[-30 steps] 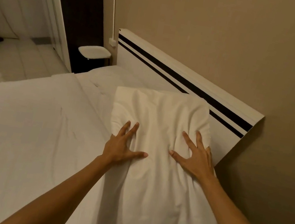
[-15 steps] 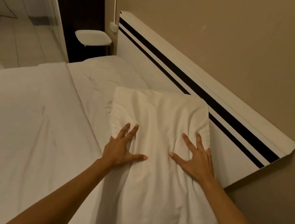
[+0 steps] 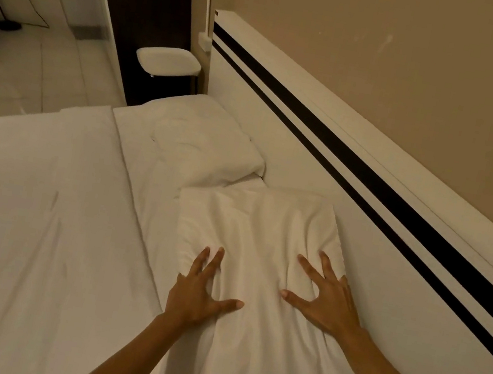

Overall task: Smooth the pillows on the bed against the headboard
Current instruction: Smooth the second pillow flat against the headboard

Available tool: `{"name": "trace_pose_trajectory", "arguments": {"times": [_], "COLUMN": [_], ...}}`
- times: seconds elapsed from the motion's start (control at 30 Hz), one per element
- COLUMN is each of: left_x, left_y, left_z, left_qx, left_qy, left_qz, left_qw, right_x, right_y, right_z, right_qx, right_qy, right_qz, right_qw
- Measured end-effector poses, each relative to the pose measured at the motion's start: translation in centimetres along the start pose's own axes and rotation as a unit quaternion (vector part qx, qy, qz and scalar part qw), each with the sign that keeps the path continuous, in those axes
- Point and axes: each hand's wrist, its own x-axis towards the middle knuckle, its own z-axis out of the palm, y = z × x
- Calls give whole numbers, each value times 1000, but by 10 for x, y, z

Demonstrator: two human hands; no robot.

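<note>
A white near pillow (image 3: 260,232) lies lengthwise along the white headboard (image 3: 349,211), which has two black stripes. Its cover is creased around my fingers. My left hand (image 3: 199,290) presses flat on the pillow's left edge, fingers spread. My right hand (image 3: 326,296) presses flat on its right side, close to the headboard, fingers spread too. A second white far pillow (image 3: 194,141) lies beyond it, at the headboard's far end, touching the near one.
The white bed sheet (image 3: 29,214) spreads to the left. Past the bed's far corner stands a small white stool (image 3: 168,61) by a dark doorway. A tiled floor (image 3: 26,65) lies at far left. The beige wall (image 3: 410,51) rises behind the headboard.
The view has swung left and down, so the far pillow now shows fully. Both hands stay spread on the near pillow at much the same spots.
</note>
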Motion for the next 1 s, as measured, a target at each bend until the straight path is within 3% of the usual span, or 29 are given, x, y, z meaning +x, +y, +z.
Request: {"name": "trace_pose_trajectory", "arguments": {"times": [0.23, 0.57, 1.0], "left_x": [80, 169, 205], "left_y": [-24, -25, -71], "left_z": [56, 139, 200], "left_qx": [-40, -140, -114], "left_qy": [18, 88, 35], "left_qz": [-50, -109, -99], "left_qw": [998, 980, 988], "right_x": [104, 242, 288], "right_y": [38, 66, 120], "right_z": [42, 60, 131], "right_qx": [-10, -122, -122], "right_qy": [-44, -62, -132], "right_qz": [-41, -122, -40], "right_qw": [998, 983, 983]}}
